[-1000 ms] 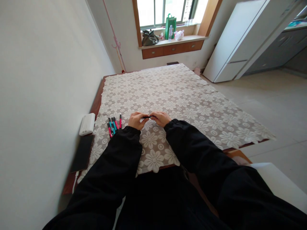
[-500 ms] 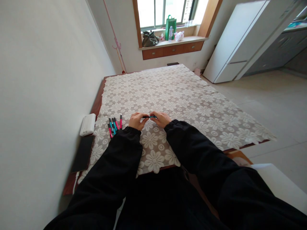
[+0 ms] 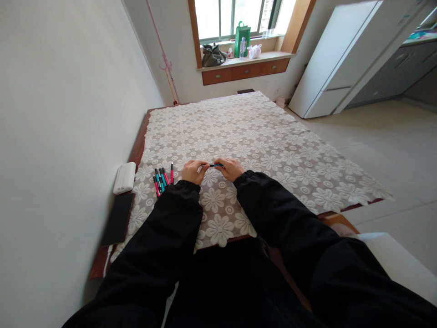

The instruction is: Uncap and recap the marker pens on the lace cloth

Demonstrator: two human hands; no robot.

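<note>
Pinching a teal-and-black pen (image 3: 214, 165) near the front edge of the table (image 3: 137, 143)
Left hand (image 3: 191, 172) grasped the black end, right hand (image 3: 232, 169) the teal; straight alignment likely served best.

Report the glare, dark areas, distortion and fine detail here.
Head view: the window is blown out nearly white; head view: the black sleeves lose fold detail; head view: the refrigerator leans, apparently from lens distortion; head view: the pen between left hand and right hand shows little detail.
</note>
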